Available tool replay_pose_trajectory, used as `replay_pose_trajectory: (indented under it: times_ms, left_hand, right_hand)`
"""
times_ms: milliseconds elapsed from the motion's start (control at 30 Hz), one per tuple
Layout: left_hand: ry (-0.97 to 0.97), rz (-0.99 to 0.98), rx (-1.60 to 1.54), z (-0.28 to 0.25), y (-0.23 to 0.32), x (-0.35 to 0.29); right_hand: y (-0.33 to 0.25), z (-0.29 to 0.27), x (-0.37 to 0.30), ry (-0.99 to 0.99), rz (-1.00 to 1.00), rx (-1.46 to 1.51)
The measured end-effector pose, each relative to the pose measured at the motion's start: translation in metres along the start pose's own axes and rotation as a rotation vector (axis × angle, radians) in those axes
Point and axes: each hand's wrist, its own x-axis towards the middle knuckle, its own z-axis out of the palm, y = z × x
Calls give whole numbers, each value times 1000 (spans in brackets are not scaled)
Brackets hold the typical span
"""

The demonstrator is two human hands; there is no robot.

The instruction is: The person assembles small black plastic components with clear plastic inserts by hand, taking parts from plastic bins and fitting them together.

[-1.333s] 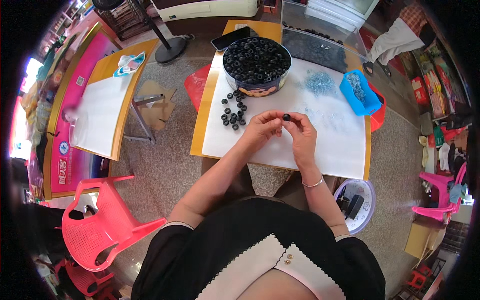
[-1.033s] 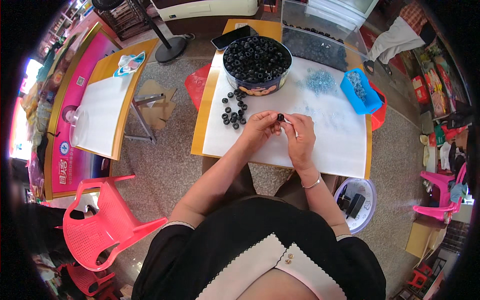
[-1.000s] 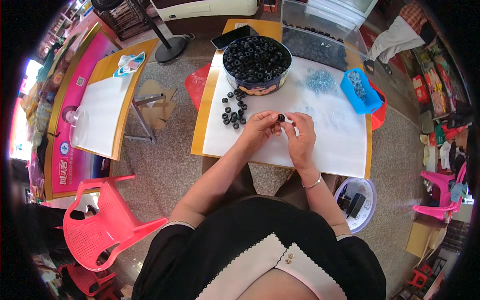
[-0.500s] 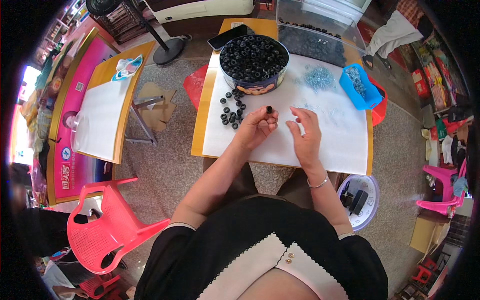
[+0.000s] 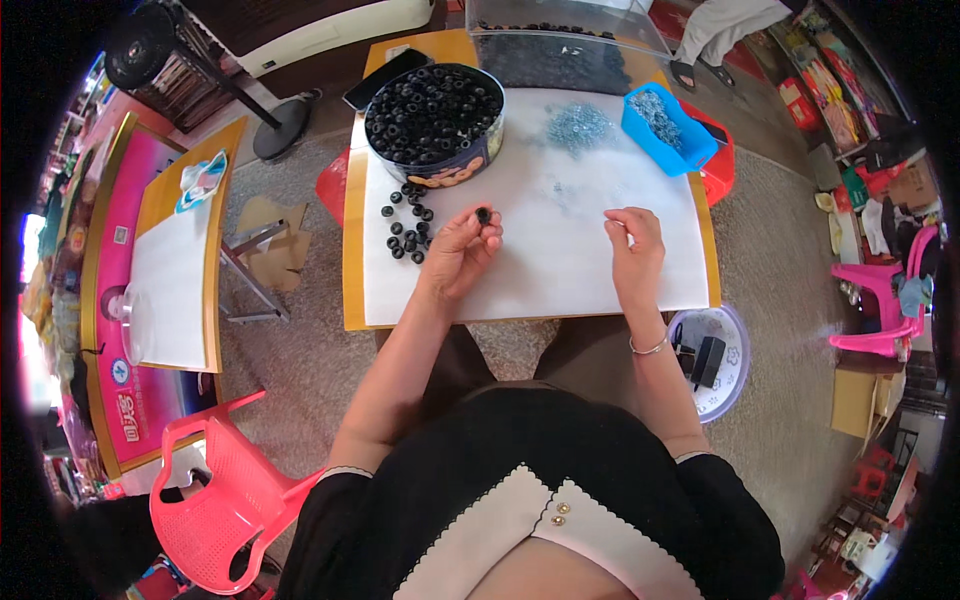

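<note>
Pinching one black ring (image 5: 484,216) above the desk (image 5: 545,280): your left fingers (image 5: 462,232). Right fingers (image 5: 626,214) curled; cannot tell whether closed. Risk: slack pinch could drop it among loose rings (image 5: 410,242), nine o'clock.

Solid black is shown by the held bead (image 5: 484,215), the loose beads (image 5: 397,241) and the phone (image 5: 388,80); the tub (image 5: 478,162) is coloured dark blue, marked with a tan motif and topped by a pale rim; the tabletop (image 5: 355,290) is edged in yellow-brown and covered by a plain white sheet (image 5: 540,260); pale blue is seen in the heap (image 5: 580,128), brighter blue in the box (image 5: 690,156); the basin (image 5: 738,350) is coloured whitish, rimmed in lilac and printed with small motifs; the chair (image 5: 225,510) is coloured coral pink, its seat patterned with holes; the black top (image 5: 430,430) is trimmed with a cream, dark-edged collar (image 5: 480,515); the floor (image 5: 330,260) is speckled grey.
</note>
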Motion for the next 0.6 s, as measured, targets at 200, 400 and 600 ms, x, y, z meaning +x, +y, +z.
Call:
replay_pose_trajectory:
  times_ms: [200,400,600]
  left_hand:
    - [-36,-3,40,-6,-5,2]
    - [-29,-4,65,-3,-4,-2]
    - [-41,-33,62,4,-2,-1]
  right_hand:
    - [2,18,1,-45,-160,-217]
    - [6,30,4,-91,-208,-278]
    - [-3,29,6,-103,-144,-123]
